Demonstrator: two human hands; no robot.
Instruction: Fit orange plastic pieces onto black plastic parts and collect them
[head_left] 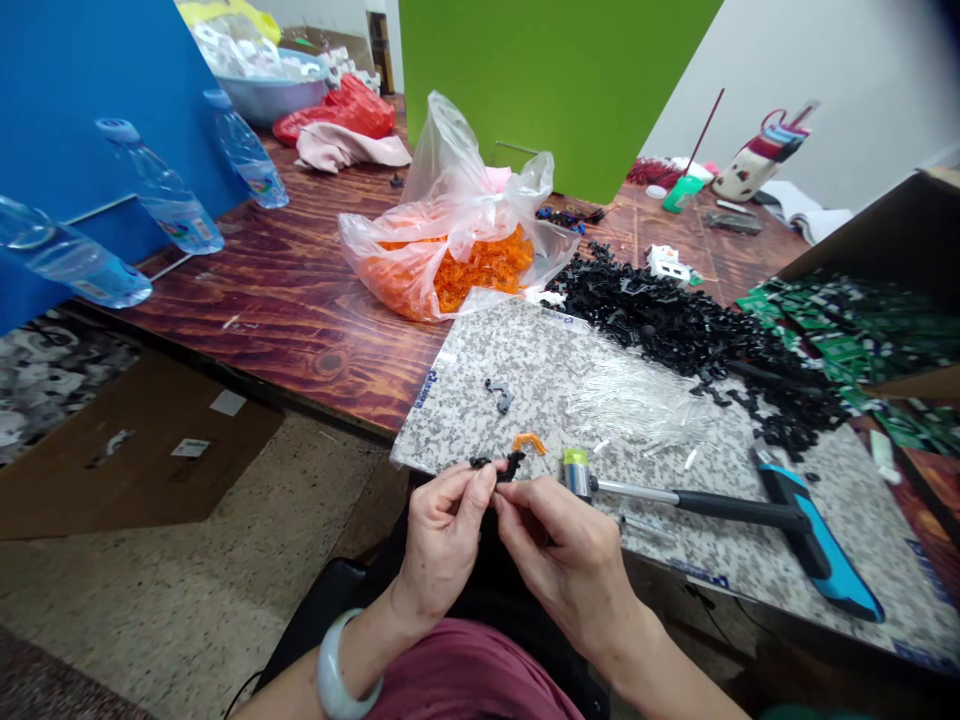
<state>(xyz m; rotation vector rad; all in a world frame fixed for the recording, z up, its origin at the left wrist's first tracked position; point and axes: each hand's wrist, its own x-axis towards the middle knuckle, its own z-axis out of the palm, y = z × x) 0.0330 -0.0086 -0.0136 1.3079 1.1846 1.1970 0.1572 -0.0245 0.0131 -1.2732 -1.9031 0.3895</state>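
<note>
Head view. Clock centred on the hands, 12 straight away from the person.

Small black moulded-plastic part [513,466] held up at the fingertips, above the near edge of a grey-and-white speckled stone-look slab [517,345]. Left hand [444,535]: thumb and forefinger pinching the part. Right hand [564,545]: thumb and forefinger pinched closed at its near edge, other fingers curled in. Exact contact hidden by the knuckles; whether a second, thinner piece sits between them, cannot tell.

Close by: curved translucent-orange plastic piece [531,442] at 1 o'clock, just beside; dark grey crooked plastic piece [500,396] at 12, lying loose. Fanned pile of thin clear rods [637,400] at 2; broad heap of black plastic parts [675,320] beyond it, between 1 and 2. Mallet with yellow-and-grey head and black grip [690,503] at 3, head near the right knuckles.

Judgement on handling: left pinch best as the steady vice, right fingertips doing the fine adjusting. Small part, probably easy to flip or drop; a few inches' worth of caution: bring it inward over the slab, so a slip lands there, not in the lap. Turn it until the contact shows. Light, straight pressure; twisting may strain thin arms. Right elbow clear of the mallet.
</note>
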